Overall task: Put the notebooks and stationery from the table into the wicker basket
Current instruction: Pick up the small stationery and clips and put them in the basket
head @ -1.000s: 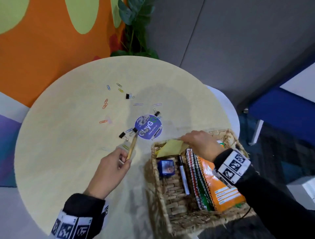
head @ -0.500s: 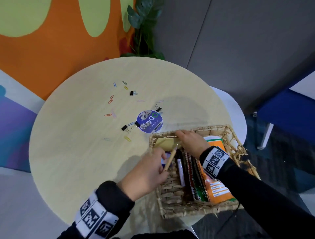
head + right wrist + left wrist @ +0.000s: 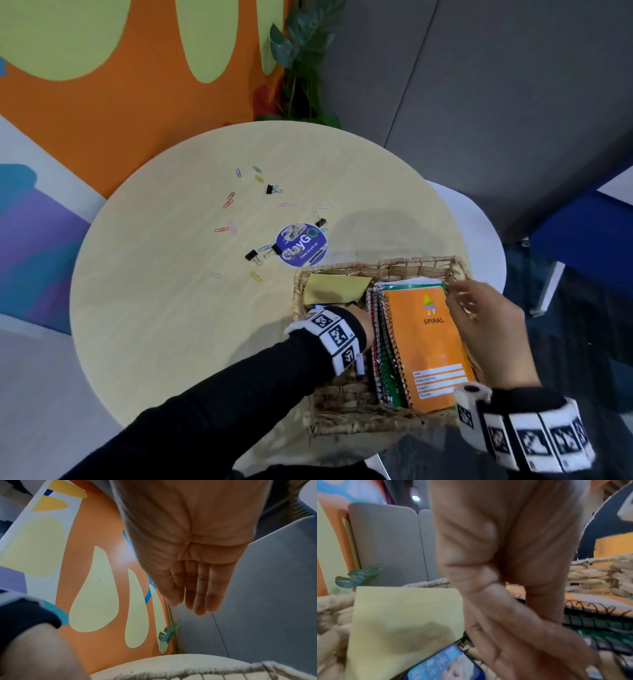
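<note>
Left hand (image 3: 513, 601) now deep in wicker basket (image 3: 387, 265), fingers together; right hand (image 3: 188, 561) spread.

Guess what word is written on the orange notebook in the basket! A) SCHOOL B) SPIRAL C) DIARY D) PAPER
B: the head view shows SPIRAL printed in dark letters under a small triangle logo on the orange notebook, which lies in the wicker basket.
</note>
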